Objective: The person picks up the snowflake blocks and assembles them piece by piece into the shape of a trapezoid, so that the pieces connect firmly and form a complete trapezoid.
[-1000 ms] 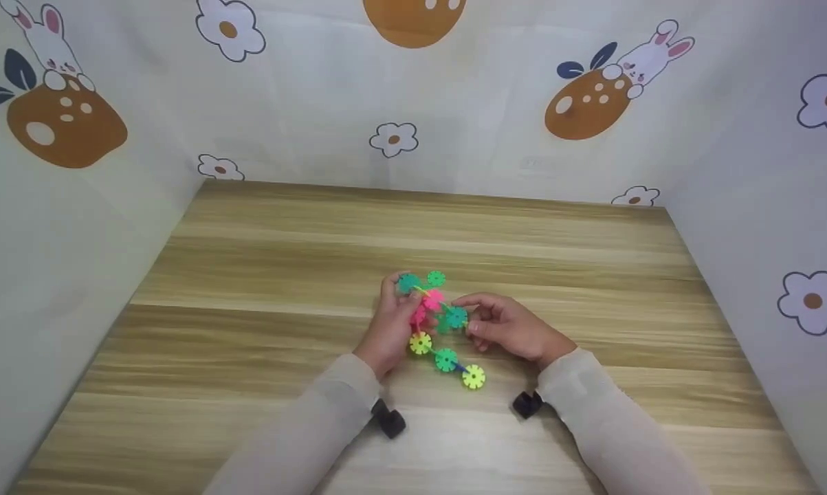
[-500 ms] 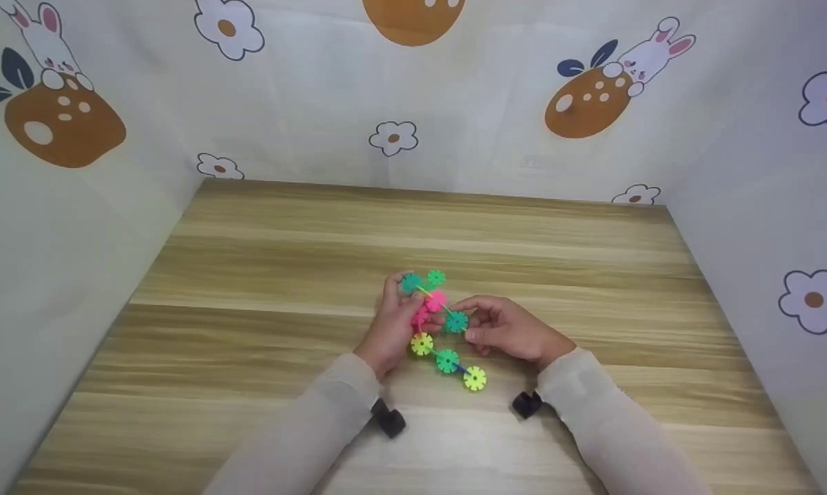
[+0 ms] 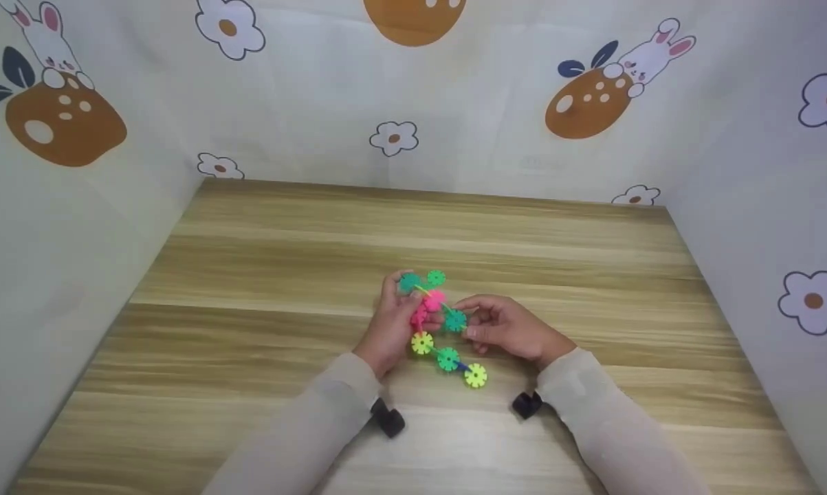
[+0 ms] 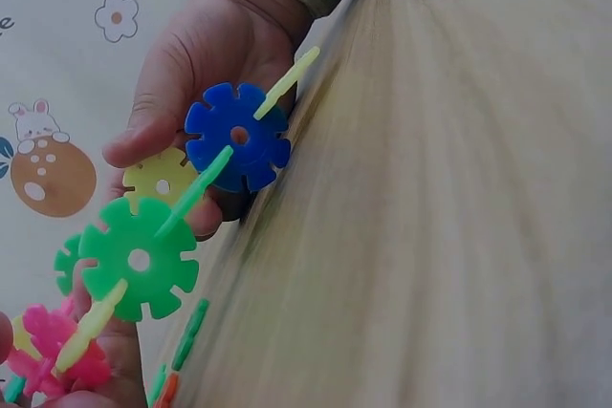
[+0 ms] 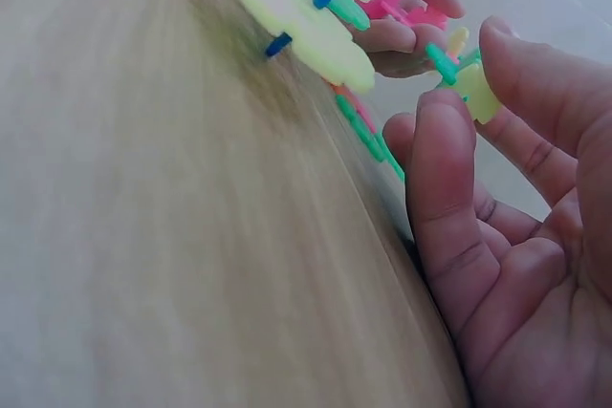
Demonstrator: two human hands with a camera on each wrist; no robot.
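Notched plastic discs are slotted together into a branching chain. My left hand (image 3: 386,330) grips it around the pink discs (image 3: 435,300), thumb on top. From there one branch runs toward me through a yellow disc (image 3: 422,343), a green disc (image 3: 447,359) and a lime disc (image 3: 476,375) at its tip. A blue disc (image 4: 218,148) also shows in this branch in the left wrist view. My right hand (image 3: 509,326) pinches the other branch's end between thumb and index finger, beside a teal disc (image 3: 456,320). In the right wrist view a yellow-green disc (image 5: 478,93) lies between those fingertips.
A wood-grain table (image 3: 282,247) lies beneath both hands. Pale printed curtains (image 3: 468,96) with flowers and rabbits enclose its back and sides. A black wrist camera (image 3: 390,419) sits below the left sleeve, and another black camera (image 3: 526,405) below the right.
The teal disc by my right fingers has tilted and shifted slightly toward me; a green piece showing beside it one second ago is now hidden. Both hands stay almost in place.
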